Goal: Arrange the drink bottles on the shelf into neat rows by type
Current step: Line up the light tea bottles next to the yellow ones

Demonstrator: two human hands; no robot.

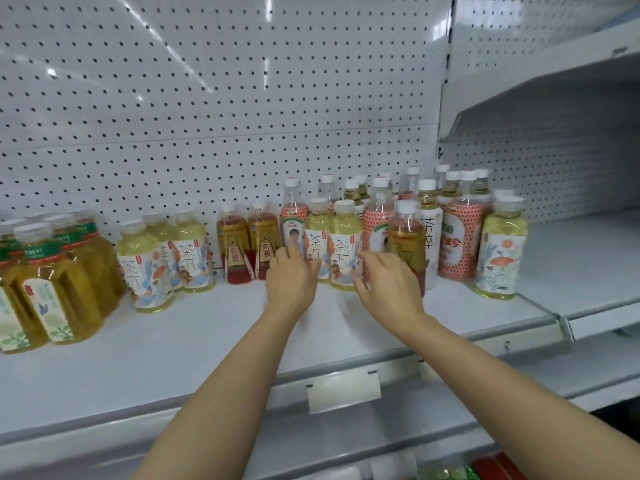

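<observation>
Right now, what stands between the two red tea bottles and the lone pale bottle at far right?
In the head view, a mixed cluster of bottles, with both hands reaching in.

Drink bottles (pixel 341 244): upright on white shelf (pixel 194 337), frame centre; sorted amber, pale-yellow and red rows left, mixed cluster right.

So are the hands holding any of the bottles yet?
No. The left hand and right hand are open, fingers spread, reaching toward the mixed bottles on the shelf. Neither is wrapped around one.
</observation>
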